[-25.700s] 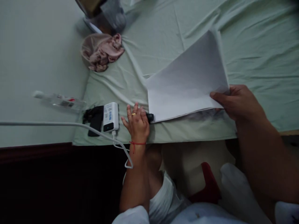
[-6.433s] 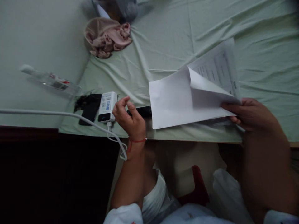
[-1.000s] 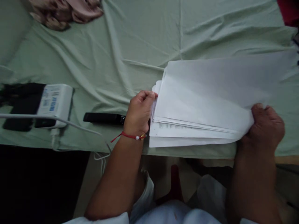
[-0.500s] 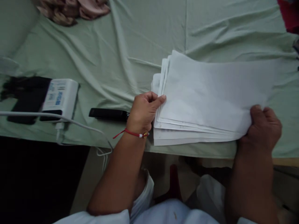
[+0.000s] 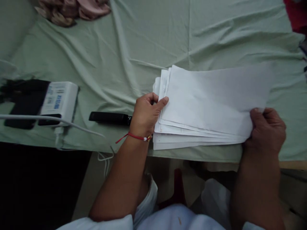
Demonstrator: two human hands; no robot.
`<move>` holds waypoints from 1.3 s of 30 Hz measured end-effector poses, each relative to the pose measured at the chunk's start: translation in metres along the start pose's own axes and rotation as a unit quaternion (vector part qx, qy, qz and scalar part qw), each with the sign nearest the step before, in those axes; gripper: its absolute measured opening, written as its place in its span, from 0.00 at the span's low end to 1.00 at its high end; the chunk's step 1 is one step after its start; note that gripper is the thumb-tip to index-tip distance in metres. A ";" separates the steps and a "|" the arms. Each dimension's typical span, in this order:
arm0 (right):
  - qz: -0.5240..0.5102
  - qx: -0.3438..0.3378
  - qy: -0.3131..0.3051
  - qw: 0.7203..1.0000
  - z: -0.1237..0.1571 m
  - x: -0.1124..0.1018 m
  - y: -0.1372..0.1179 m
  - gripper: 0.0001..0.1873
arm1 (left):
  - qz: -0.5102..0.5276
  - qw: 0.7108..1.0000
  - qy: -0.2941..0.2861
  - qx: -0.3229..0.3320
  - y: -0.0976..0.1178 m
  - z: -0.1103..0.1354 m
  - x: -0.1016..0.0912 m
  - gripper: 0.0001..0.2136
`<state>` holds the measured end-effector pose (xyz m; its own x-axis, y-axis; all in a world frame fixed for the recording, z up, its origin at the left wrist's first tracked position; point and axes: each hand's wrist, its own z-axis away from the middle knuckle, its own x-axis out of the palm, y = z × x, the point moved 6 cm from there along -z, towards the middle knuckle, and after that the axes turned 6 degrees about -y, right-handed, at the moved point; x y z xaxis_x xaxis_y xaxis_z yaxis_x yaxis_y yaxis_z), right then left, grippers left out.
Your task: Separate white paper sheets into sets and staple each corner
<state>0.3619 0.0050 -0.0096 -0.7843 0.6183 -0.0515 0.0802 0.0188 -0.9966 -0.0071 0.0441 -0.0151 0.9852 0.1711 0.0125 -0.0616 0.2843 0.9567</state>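
A loose stack of white paper sheets [image 5: 208, 102] lies near the front edge of a bed covered by a pale green sheet [image 5: 134, 48]. My left hand [image 5: 146, 113] is closed on the stack's left edge, thumb and forefinger pinching the sheets. My right hand [image 5: 267, 131] is curled round the stack's right end and holds it. The sheets are fanned and uneven at the left. A black stapler-like bar [image 5: 109, 117] lies just left of my left hand, apart from it.
A white power bank [image 5: 59, 100] with a white cable [image 5: 79, 127] and a black device [image 5: 24, 102] lie at the left. Pink crumpled cloth [image 5: 74, 9] sits at the top left. Something red [image 5: 296, 14] shows at the top right corner.
Both hands have drawn the fanned sheets closer together and lower onto the bed. The view has shifted slightly; long before, the right hand alone held a few lifted sheets.
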 end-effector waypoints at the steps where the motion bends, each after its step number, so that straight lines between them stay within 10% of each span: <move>1: -0.006 0.016 -0.011 1.000 -0.001 -0.001 0.001 0.17 | -0.001 1.000 -0.005 -0.003 -0.001 0.000 0.000 0.15; 8: -0.026 0.054 -0.049 0.997 -0.002 -0.009 0.005 0.19 | 0.071 0.997 -0.004 -0.028 -0.004 0.000 -0.004 0.29; 13: -0.034 0.042 -0.056 0.997 0.000 -0.009 0.006 0.19 | 0.080 0.988 -0.121 -0.061 -0.006 0.004 0.008 0.25; 28: -0.006 0.144 -0.123 0.982 0.007 -0.013 -0.004 0.31 | 0.157 0.950 -0.262 0.070 0.021 0.020 0.031 0.16; 33: -0.062 -0.027 -0.045 0.997 0.009 -0.024 -0.022 0.14 | 0.165 0.950 -0.204 0.171 0.034 0.020 0.018 0.10; 39: -0.093 -0.179 0.009 0.979 0.014 -0.025 -0.040 0.19 | 0.204 0.942 -0.166 0.207 0.036 0.021 -0.002 0.15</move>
<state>0.3701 -0.0224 0.0306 -0.7953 0.5915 0.1325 0.1505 0.4045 -0.9021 -0.0077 0.0339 0.0252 0.8935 -0.1369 0.4276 -0.4452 -0.1464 0.8834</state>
